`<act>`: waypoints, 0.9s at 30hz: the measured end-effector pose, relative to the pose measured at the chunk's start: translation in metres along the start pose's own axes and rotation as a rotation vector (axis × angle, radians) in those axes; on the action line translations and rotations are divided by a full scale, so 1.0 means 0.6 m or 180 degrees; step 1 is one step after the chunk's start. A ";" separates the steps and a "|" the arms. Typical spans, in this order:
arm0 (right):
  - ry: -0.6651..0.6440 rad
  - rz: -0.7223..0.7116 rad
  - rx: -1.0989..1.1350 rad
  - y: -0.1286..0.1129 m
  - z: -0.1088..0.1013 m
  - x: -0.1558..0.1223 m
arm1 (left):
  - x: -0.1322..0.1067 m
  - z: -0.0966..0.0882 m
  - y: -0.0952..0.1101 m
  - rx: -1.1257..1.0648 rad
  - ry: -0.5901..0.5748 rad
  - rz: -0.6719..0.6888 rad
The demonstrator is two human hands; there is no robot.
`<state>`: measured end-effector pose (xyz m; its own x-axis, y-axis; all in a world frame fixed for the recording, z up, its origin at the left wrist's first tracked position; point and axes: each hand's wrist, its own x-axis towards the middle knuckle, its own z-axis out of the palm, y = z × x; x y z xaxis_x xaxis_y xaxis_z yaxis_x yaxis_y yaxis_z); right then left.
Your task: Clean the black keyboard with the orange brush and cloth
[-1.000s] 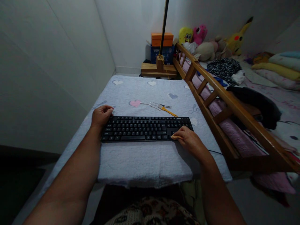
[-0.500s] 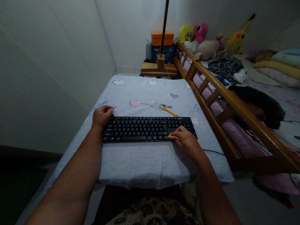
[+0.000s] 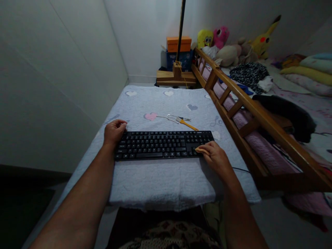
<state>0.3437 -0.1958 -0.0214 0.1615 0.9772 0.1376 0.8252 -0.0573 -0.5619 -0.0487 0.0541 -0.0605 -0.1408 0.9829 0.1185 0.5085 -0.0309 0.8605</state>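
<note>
A black keyboard [image 3: 155, 145] lies flat across the quilted cloth. My left hand [image 3: 114, 132] is closed at its far left corner, fingers curled and holding that end. A small folded tan cloth [image 3: 202, 150] is pinched between the fingers of my right hand [image 3: 215, 155], pressed on the keys near the arrow keys and number pad. Just behind the keyboard lies a brush with a yellow handle [image 3: 189, 124]. Beside it is a thin bent metal wire tool [image 3: 167, 118], partly overlapped by the brush; its exact kind is unclear.
Light blue quilted cloth with hearts [image 3: 155, 180] covers the table. A wooden bed rail [image 3: 241, 100] runs along the right. At the back stand a wooden base with a pole [image 3: 177, 71] and an orange box [image 3: 178, 44]. The keyboard's cable [image 3: 241, 169] trails right.
My right hand has slid the tan cloth to the right across the keys, from beside the main block toward the number pad. My left hand stays at the keyboard's left end.
</note>
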 end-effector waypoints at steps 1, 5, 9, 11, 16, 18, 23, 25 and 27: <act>0.0021 0.0008 -0.0029 0.002 0.002 0.000 | 0.000 0.000 0.001 0.0009 -0.0001 0.0005; -0.0039 0.0012 -0.0115 0.002 0.005 -0.005 | -0.001 0.000 -0.001 0.0059 0.0004 0.0023; -0.0259 0.0007 -0.0137 -0.002 -0.005 -0.014 | -0.002 0.000 -0.003 0.0079 0.0038 0.0043; -0.0408 0.0010 -0.0094 -0.006 -0.014 -0.017 | -0.004 -0.001 0.000 0.0092 0.0034 0.0034; -0.0473 -0.0006 0.0066 -0.025 -0.025 -0.008 | -0.005 -0.003 0.007 0.0073 -0.0006 0.0014; -0.0371 -0.0086 0.0125 -0.035 -0.022 0.007 | -0.004 -0.003 0.007 0.0066 -0.0008 0.0010; -0.0124 -0.0279 0.0006 -0.060 0.000 0.072 | -0.003 -0.003 0.004 0.0047 0.0007 0.0040; -0.0112 -0.0363 -0.0116 -0.070 0.011 0.103 | -0.003 -0.003 0.005 0.0054 0.0032 0.0016; -0.0236 -0.0459 -0.0299 -0.082 0.023 0.133 | -0.003 -0.003 0.006 0.0062 0.0044 0.0003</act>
<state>0.3083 -0.1120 0.0060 0.0006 0.9889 0.1488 0.8844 0.0689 -0.4615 -0.0483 0.0520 -0.0566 -0.1520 0.9803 0.1263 0.5250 -0.0282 0.8506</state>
